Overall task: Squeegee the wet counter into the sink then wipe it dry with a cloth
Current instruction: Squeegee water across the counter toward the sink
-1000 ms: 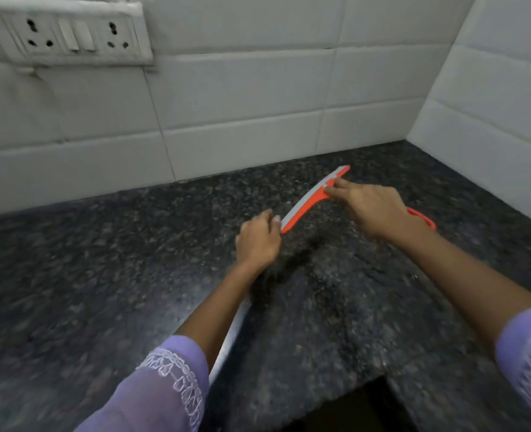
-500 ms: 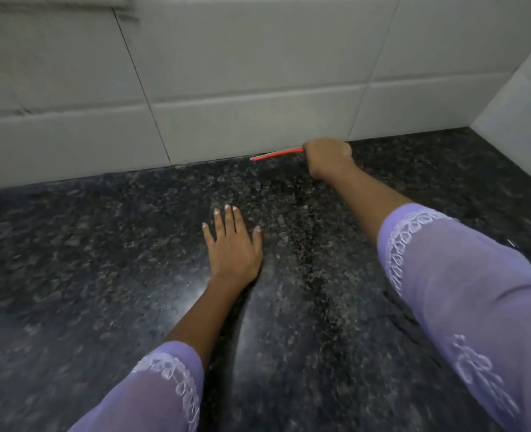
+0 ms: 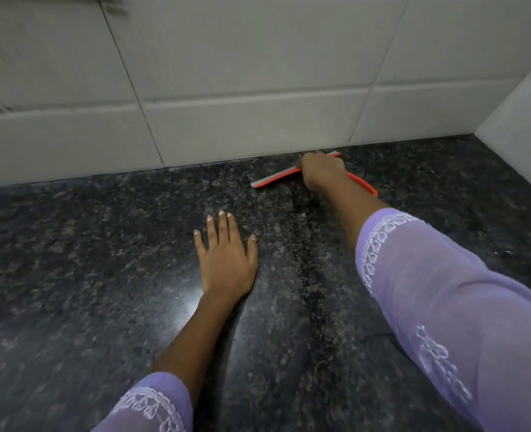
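The left hand (image 3: 225,260) lay flat on the dark speckled granite worktop (image 3: 71,275), palm down, its fingers (image 3: 217,226) spread and straight, holding nothing; it seemed to be bracing the body. To the right of it and farther back, the right hand (image 3: 322,169) was closed round the orange squeegee (image 3: 276,179), fingers curled over the head where the handle joins. The pale blade edge pointed left and rested on the worktop just beside the foot of the white tiled wall (image 3: 227,88), while the orange handle ran back under the forearm toward the lilac sleeve (image 3: 445,291).

By my judgement the squeegee step was in hand, at the start of a stroke from the back edge. The next move would call for steady downward pressure and a pull toward the sink, keeping the blade flat so the water went ahead of it. A sheen near the left wrist might have been water or only reflected light; I could not tell.

No sink, cloth or other container showed in the view, so nothing could be said of their contents.
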